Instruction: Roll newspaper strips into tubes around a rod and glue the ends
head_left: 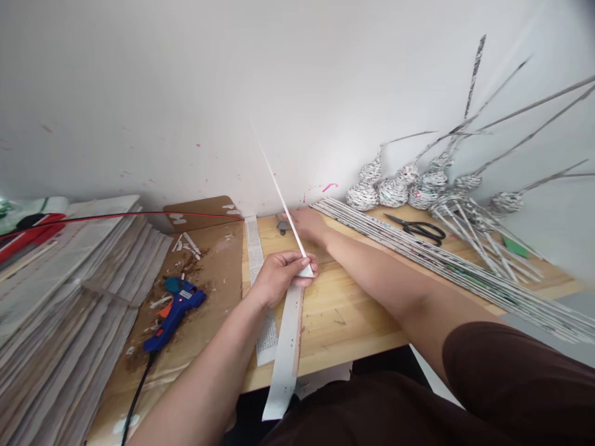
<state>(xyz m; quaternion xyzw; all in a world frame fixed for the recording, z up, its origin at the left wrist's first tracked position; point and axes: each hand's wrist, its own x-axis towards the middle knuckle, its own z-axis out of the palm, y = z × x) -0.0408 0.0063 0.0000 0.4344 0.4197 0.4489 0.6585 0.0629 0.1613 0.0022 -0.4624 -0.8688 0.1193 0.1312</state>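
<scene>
The left hand [288, 272] is clamped on a stick [282, 192], its lower end between thumb and fingers, its thin tip pointing to 11 o'clock. From beneath that hand a white strip [286, 359] runs toward 6 o'clock and hangs past the near edge of the table [353, 303]. A printed strip [254, 244] lies under the left forearm, from between 10 and 11 o'clock of the left hand to 7.

The right hand [307, 223], at 1 o'clock of the left, rests low near the wall [232, 62], just beside a small dark object [282, 228]. Its fingertips are partly hidden, so I cannot tell whether they are apart or together.

Also from the left hand: the glue gun [175, 313] lies on cardboard [223, 272] between 8 and 9 o'clock, newspapers [69, 297] are stacked at 9, woven gourds [393, 192] stand at 2, scissors [425, 230] lie between 2 and 3, paper rods [418, 248] at 3.
</scene>
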